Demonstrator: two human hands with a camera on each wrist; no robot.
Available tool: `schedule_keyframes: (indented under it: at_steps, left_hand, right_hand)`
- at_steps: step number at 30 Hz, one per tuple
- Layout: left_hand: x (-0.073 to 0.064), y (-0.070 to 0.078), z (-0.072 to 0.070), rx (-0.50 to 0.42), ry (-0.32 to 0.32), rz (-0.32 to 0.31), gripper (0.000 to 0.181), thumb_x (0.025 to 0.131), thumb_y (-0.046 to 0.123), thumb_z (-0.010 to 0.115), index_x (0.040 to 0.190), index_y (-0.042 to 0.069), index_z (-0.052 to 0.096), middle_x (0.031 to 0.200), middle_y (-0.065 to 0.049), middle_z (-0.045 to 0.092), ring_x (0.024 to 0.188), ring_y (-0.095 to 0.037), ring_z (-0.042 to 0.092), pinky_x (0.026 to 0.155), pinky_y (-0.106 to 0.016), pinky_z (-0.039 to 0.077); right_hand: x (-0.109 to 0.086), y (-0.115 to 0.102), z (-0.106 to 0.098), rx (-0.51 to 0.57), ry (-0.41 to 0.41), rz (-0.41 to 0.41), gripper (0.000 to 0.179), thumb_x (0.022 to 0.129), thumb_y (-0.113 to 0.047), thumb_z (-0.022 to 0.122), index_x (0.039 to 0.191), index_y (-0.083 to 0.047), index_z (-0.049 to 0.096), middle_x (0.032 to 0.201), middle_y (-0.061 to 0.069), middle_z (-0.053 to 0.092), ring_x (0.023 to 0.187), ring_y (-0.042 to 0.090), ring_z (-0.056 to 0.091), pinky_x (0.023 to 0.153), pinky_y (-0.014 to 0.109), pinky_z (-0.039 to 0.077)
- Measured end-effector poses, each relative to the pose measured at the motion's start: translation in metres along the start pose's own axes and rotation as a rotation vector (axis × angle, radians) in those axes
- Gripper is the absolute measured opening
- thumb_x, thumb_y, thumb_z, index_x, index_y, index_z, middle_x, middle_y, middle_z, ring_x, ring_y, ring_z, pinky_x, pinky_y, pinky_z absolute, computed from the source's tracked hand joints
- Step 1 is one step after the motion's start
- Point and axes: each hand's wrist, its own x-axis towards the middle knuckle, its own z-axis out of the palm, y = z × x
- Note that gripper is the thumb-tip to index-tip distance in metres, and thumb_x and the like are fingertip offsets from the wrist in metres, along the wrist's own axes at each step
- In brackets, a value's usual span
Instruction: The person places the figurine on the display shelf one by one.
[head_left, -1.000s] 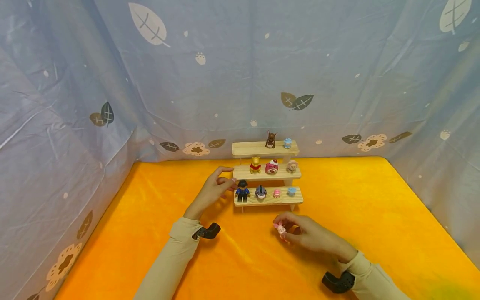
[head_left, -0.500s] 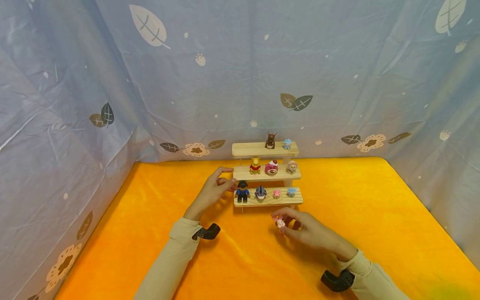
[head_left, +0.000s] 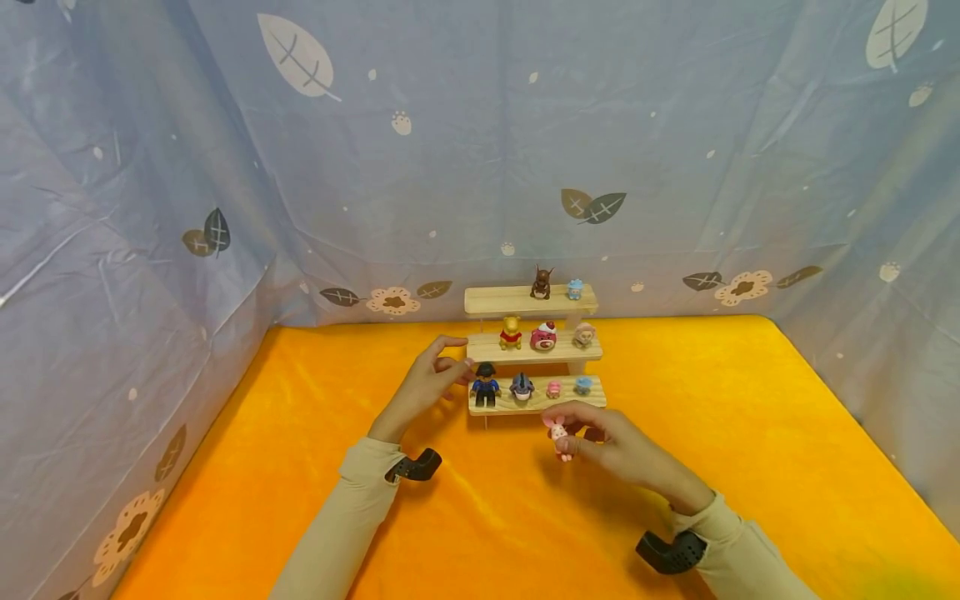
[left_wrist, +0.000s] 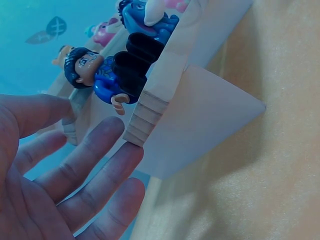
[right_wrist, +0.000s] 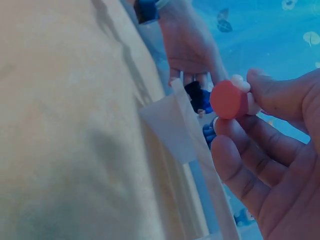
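Observation:
My right hand pinches a small pink piglet figurine between thumb and fingers, just in front of the stand's lowest step. In the right wrist view the figurine's round red underside faces the camera. My left hand is at the left end of a three-step wooden display stand. Its spread, gently bent fingers touch the step ends in the left wrist view. Nearest to them stands a toy man in a blue top and black hat, on the lowest step.
Beside the toy man are a grey-blue donkey figurine, a pink figurine and a blue one. The middle step bears a yellow bear, a magenta bear and a beige figurine; a brown figurine stands on top.
My right hand has moved up and forward with the piglet figurine, closer to the lowest step. The left hand has stayed at the stand's left end.

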Motion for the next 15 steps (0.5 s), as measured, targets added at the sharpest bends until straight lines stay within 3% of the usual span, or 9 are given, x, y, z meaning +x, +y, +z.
schedule_keyframes:
  at_steps: [7,15]
  left_hand:
    - [-0.001,0.002,0.000,0.017,0.010,0.016,0.046,0.103,0.030,0.060,0.145,0.014,0.049,0.108,-0.021,0.075,0.098,-0.030,0.074,0.075,-0.049,0.059]
    - [0.001,0.001,0.001,0.018,0.015,0.008,0.047,0.103,0.030,0.061,0.146,0.015,0.049,0.106,-0.021,0.075,0.098,-0.030,0.074,0.073,-0.046,0.059]
  right_hand:
    - [0.007,-0.007,-0.003,0.038,0.051,0.019,0.045,0.098,-0.005,0.065,0.139,0.004,0.051,0.115,0.018,0.073,0.094,0.006,0.069,0.077,0.028,0.055]
    - [0.017,-0.018,-0.008,-0.023,0.130,0.013,0.031,0.097,-0.007,0.068,0.127,-0.005,0.062,0.111,0.008,0.071,0.098,0.008,0.066,0.077,0.027,0.056]
